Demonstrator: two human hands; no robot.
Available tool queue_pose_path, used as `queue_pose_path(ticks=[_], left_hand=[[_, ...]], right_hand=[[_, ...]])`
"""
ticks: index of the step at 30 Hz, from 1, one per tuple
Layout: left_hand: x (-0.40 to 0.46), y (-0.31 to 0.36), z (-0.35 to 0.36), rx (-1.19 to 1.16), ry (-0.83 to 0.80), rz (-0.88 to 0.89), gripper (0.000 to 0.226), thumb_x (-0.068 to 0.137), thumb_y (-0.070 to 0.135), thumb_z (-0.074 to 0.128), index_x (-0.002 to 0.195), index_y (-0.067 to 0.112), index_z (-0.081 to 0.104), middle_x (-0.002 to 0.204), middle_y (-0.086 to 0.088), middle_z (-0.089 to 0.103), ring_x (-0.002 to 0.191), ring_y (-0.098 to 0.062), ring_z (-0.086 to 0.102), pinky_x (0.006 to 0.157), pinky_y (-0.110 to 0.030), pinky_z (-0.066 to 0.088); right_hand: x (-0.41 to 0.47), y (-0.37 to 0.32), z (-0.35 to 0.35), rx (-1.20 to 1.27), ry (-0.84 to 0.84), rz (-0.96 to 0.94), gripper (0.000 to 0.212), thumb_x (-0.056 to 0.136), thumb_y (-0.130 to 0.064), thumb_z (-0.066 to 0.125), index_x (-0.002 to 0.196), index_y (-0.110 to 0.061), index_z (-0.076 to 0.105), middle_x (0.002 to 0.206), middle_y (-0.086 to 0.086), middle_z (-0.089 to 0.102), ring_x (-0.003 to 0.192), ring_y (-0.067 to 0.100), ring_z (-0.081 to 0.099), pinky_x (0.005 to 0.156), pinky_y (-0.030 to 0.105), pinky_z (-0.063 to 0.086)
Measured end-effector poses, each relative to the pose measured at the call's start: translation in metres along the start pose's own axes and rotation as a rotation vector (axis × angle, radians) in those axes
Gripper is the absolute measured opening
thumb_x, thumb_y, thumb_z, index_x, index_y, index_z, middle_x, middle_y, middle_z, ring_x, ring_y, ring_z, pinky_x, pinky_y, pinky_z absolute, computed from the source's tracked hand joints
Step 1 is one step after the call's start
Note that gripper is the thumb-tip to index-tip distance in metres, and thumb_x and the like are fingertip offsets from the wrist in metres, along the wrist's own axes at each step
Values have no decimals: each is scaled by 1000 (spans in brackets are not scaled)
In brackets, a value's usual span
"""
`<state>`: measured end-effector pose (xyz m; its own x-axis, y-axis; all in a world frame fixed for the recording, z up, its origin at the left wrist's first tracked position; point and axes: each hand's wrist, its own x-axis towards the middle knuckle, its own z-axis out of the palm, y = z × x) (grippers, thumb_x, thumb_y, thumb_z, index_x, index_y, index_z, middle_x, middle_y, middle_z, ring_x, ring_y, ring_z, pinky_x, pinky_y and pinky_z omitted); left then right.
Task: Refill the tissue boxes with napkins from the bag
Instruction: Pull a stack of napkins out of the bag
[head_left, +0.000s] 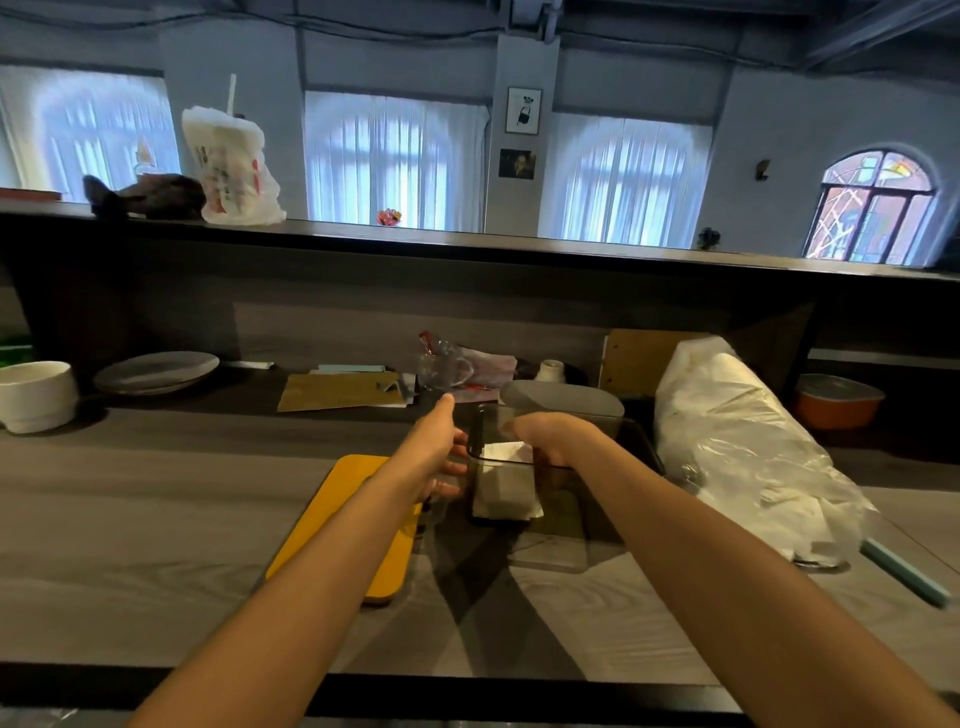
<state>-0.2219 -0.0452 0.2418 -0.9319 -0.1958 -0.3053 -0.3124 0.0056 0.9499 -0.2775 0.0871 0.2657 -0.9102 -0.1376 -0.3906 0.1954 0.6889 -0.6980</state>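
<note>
Centre frame: left hand (435, 453), fingers spread loose, touches the smoky clear tissue box (613, 499); right hand (553, 435) reaches inside over the napkins (503, 486), grip unclear. Farther right, the napkin bag (748, 447).

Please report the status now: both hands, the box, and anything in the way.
Left hand open beside tinted box. Right hand reaching inside box, grip unclear. Napkins inside box. Napkin bag right of it; nothing blocking.
</note>
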Motion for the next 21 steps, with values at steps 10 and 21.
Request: queue_pose_path(ticks=[10, 21], left_hand=[[-7, 0, 0, -31, -35, -16, 60, 104, 55, 24, 119, 6, 56, 103, -14, 61, 93, -28, 60, 88, -47, 52], [-11, 2, 0, 3, -22, 1, 56, 105, 53, 26, 121, 7, 53, 101, -12, 59, 91, -26, 58, 83, -43, 52]], right_hand=[[-15, 12, -17, 262, -35, 7, 50, 105, -38, 39, 146, -9, 35, 146, 19, 40, 130, 39, 44, 99, 45, 44], [-14, 9, -17, 236, 48, -12, 53, 103, -46, 40, 140, -8, 38, 105, 19, 53, 100, 32, 59, 90, 40, 52]])
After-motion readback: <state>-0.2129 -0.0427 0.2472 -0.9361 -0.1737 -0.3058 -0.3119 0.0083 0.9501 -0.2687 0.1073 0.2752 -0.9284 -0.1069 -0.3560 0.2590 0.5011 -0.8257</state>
